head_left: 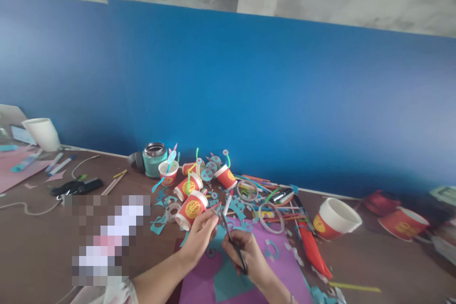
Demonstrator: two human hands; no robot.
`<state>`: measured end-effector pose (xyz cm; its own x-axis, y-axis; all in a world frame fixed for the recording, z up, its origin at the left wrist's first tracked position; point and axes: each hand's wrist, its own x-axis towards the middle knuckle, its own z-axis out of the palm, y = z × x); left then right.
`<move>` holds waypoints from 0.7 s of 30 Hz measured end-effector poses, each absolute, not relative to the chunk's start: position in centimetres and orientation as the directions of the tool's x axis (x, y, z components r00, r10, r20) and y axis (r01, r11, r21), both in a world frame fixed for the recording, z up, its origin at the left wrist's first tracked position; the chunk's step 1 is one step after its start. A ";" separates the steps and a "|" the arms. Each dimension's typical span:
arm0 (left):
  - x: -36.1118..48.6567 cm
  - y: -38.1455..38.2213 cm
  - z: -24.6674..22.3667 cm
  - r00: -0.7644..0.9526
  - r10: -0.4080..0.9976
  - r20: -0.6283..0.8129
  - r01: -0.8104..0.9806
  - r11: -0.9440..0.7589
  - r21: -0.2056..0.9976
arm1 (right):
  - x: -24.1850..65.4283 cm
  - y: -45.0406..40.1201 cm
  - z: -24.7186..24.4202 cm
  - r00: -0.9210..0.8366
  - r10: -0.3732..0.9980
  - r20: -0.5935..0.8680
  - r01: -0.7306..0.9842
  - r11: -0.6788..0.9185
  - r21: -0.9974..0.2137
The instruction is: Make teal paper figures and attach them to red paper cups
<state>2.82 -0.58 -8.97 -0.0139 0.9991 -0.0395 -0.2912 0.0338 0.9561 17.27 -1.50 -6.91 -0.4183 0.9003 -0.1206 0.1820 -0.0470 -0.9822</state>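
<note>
My right hand (245, 251) is closed round a pair of scissors (233, 242) with black handles, its blades pointing away from me beside my left fingertips. My left hand (201, 232) is closed in a pinch. A thin pinkish strip (214, 206) shows at its fingertips, too small to name surely. Under both hands lie a purple paper sheet (285, 266) and a teal paper sheet (231, 285). A small paper piece with a red mark (211, 252) lies by my left wrist. Just beyond that hand, a red and white paper cup (191, 210) lies on its side.
More paper cups (225, 177), several with straws and paper faces, crowd the back among teal scraps (158, 224). Tape rings (271, 217) and a red-handled tool (315, 251) lie right of my hands. A teal jar (154, 161) stands before the blue partition (249, 95).
</note>
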 end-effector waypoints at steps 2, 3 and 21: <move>2.7 -0.5 -8.9 0.001 1.000 0.000 -0.286 0.001 0.958 | 17.2 -1.5 -6.8 -0.415 0.902 -0.121 0.189 -0.044 -0.981; 2.7 -0.5 -8.9 0.007 1.000 0.017 -0.284 -0.015 0.959 | 17.2 -1.6 -6.7 -0.412 0.903 -0.121 0.191 -0.044 -0.981; 2.9 -1.1 -7.3 0.213 0.940 0.266 -0.021 -0.268 0.963 | 17.8 -0.8 -7.9 -0.262 0.965 0.003 -0.036 -0.006 -0.999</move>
